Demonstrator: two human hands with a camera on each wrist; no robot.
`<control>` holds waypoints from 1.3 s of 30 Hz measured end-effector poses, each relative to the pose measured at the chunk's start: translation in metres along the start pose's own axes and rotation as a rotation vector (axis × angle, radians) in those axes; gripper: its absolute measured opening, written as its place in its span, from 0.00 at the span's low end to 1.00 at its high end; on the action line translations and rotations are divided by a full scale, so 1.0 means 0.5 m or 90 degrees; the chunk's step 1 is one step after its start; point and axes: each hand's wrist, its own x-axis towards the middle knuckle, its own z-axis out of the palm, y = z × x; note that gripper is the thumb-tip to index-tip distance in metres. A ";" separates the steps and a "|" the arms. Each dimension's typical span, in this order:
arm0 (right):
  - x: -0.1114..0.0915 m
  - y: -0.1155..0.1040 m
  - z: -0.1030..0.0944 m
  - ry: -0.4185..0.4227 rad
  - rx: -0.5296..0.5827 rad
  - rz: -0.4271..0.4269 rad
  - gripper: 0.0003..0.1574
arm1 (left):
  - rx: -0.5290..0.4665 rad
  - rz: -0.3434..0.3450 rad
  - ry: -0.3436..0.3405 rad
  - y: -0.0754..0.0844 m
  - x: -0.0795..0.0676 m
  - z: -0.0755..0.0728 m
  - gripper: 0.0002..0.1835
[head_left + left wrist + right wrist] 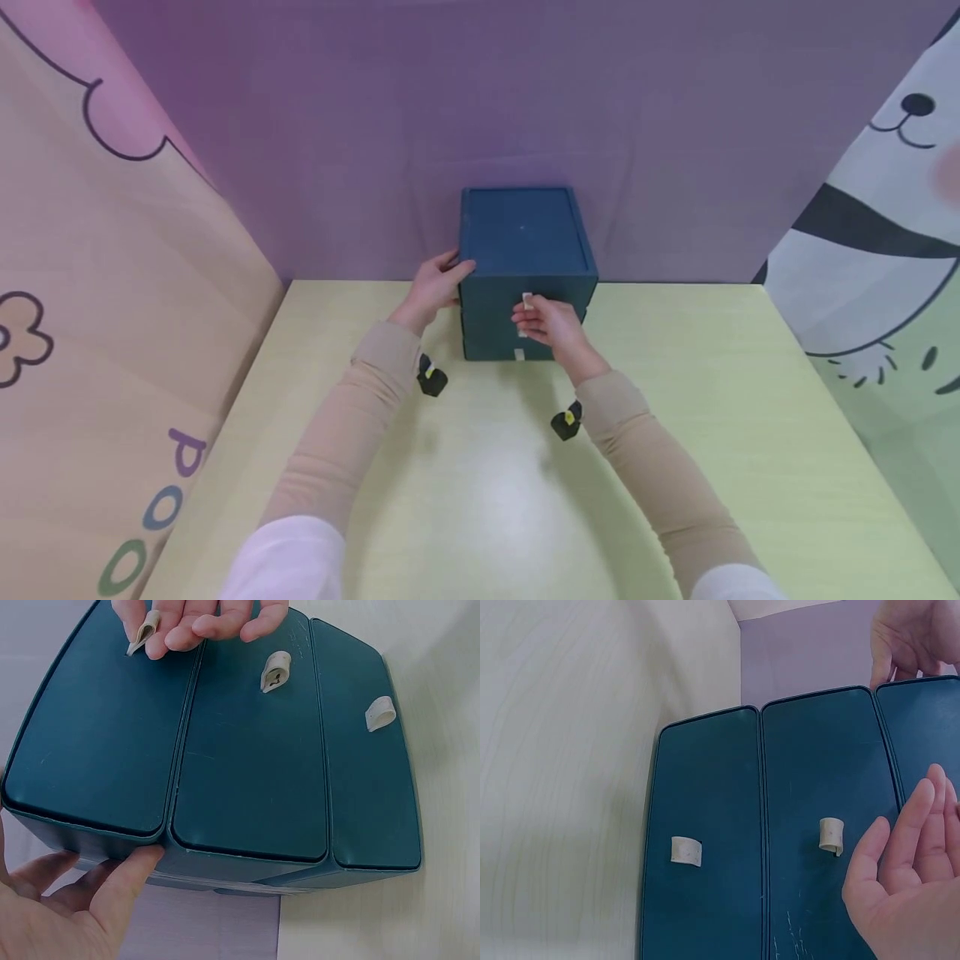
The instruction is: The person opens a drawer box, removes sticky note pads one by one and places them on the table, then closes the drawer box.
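A dark teal drawer box [522,229] stands at the back of the table, with three closed drawers stacked in its front. Each drawer has a small cream loop tab. My right hand [558,325] is at the front and pinches the top drawer's pull tab [146,630] between thumb and index finger, its other fingers loosely bent. Below it are the middle tab [276,671] and the bottom tab [380,714]. Against the box's left side rests my left hand [435,287], fingers on the side wall and thumb at the upper front corner.
The pale wooden table [480,483] meets a purple cloth backdrop [510,92] behind the box. Printed cloth walls [97,275] flank both sides. A black wrist camera [431,377] hangs under the left wrist, another black wrist camera [566,422] under the right.
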 end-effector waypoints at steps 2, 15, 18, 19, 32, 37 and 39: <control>-0.001 0.001 -0.001 -0.002 -0.007 -0.002 0.22 | -0.001 0.000 -0.001 -0.001 -0.001 0.000 0.34; -0.009 0.012 -0.004 -0.026 -0.018 0.012 0.26 | 0.002 -0.010 0.002 -0.011 -0.012 0.003 0.33; -0.011 0.013 -0.004 -0.034 -0.003 0.017 0.26 | -0.007 -0.010 0.011 -0.012 -0.014 0.003 0.33; -0.012 0.013 -0.004 -0.037 0.001 0.017 0.26 | -0.010 -0.011 0.013 -0.013 -0.015 0.003 0.33; -0.010 -0.001 -0.005 -0.046 -0.060 -0.018 0.27 | -0.018 0.005 0.028 -0.009 -0.005 -0.003 0.33; -0.010 -0.003 -0.009 -0.058 -0.075 -0.017 0.27 | -0.027 0.000 0.030 -0.010 -0.002 -0.004 0.32; -0.010 -0.004 -0.010 -0.060 -0.075 -0.017 0.27 | -0.030 -0.002 0.031 -0.009 -0.002 -0.003 0.32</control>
